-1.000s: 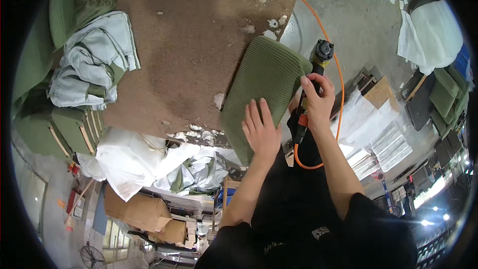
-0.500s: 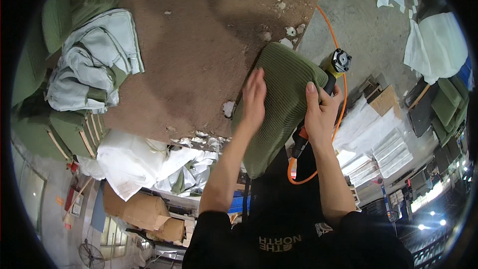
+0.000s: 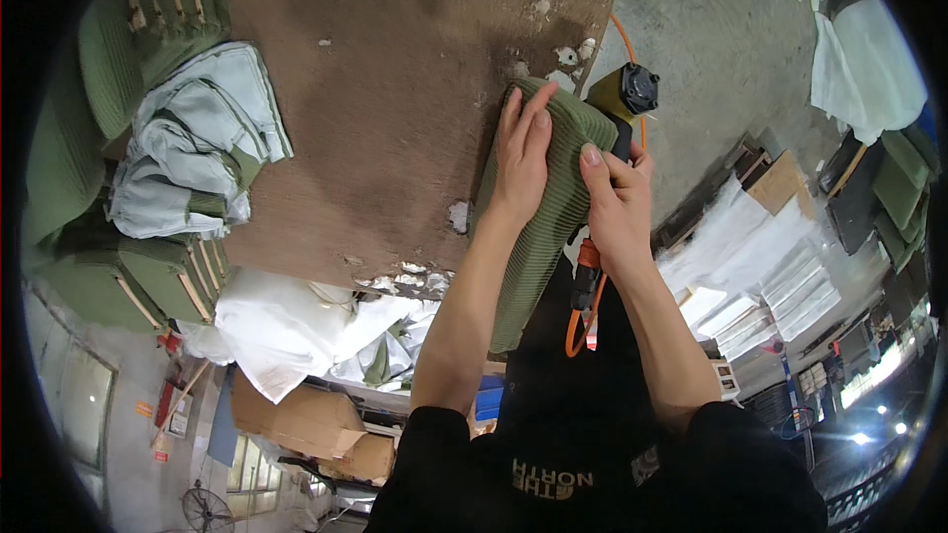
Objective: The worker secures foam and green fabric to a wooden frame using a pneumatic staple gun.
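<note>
A green ribbed-fabric upholstered cushion stands on its side at the edge of the brown worktable, long side toward me. My left hand lies along its upper part, fingers stretched out toward the top corner. At the cushion's right edge my right hand has its thumb on the fabric while its fingers wrap the handle of an air staple gun. The gun's dark head sticks out beyond the cushion, and its grip is mostly hidden behind the hand. An orange air hose joins the gun's lower end.
White and green fabric covers lie bunched at the table's left, beside several green cushioned pieces. White sheeting and cardboard boxes sit at the near left. Over the floor at right are white sheets and more green panels.
The cushion has tipped more upright, so its broad face shows less. My left hand has slid up toward its top corner. The staple gun's head has shifted left and up with my right hand.
</note>
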A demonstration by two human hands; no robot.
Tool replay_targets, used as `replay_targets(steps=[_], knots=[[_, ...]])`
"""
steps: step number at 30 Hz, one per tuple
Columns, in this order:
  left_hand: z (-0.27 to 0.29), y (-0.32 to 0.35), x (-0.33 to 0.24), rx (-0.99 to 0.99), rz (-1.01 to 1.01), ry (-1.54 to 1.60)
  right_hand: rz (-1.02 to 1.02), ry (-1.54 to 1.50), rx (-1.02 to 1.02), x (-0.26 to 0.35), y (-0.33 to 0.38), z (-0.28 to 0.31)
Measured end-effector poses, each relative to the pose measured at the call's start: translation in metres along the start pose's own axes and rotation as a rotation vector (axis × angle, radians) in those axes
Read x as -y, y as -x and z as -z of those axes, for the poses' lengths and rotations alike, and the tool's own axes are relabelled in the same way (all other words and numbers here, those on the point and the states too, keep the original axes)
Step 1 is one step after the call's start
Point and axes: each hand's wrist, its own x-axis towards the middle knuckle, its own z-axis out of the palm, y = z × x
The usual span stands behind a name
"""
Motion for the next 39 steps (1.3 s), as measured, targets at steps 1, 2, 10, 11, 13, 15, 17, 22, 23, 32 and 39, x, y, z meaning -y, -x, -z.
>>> replay_targets(steps=[1, 2, 10, 11, 13, 15, 17, 22, 23, 32, 39], knots=[[-0.003, 0.004, -0.013, 0.014, 0.015, -0.015, -0.015, 0.015, 0.035, -0.003, -0.002, 0.002], [-0.003, 0.008, -0.024, 0.023, 0.011, -0.023, -0.03, 0.025, 0.074, -0.003, -0.002, 0.003], [-0.007, 0.008, -0.053, -0.045, -0.107, -0.432, 0.041, -0.088, -0.09, -0.004, -0.007, -0.005], [-0.009, 0.01, -0.056, -0.054, -0.082, -0.516, 0.062, -0.098, -0.1, -0.007, -0.005, -0.002], [-0.019, 0.014, -0.056, -0.056, -0.087, -0.608, 0.057, -0.193, -0.116, -0.025, -0.006, 0.008], [-0.024, 0.012, -0.058, -0.057, -0.09, -0.7, 0.071, -0.38, -0.148, -0.036, -0.007, 0.025], [-0.026, 0.015, -0.06, -0.114, -0.109, -0.722, 0.082, -0.527, -0.186, -0.037, -0.001, 0.045], [-0.026, 0.015, -0.065, -0.079, -0.064, -0.751, -0.287, -0.488, 0.018, -0.026, 0.004, 0.1], [-0.026, 0.015, -0.068, -0.08, -0.036, -0.748, -0.314, -0.495, 0.074, -0.026, 0.0, 0.107], [-0.029, 0.017, -0.071, -0.075, 0.022, -0.693, -0.191, -0.196, 0.264, -0.009, 0.027, 0.119], [-0.028, 0.018, -0.069, -0.031, 0.055, -0.674, 0.0, -0.01, 0.308, -0.009, 0.03, 0.115]])
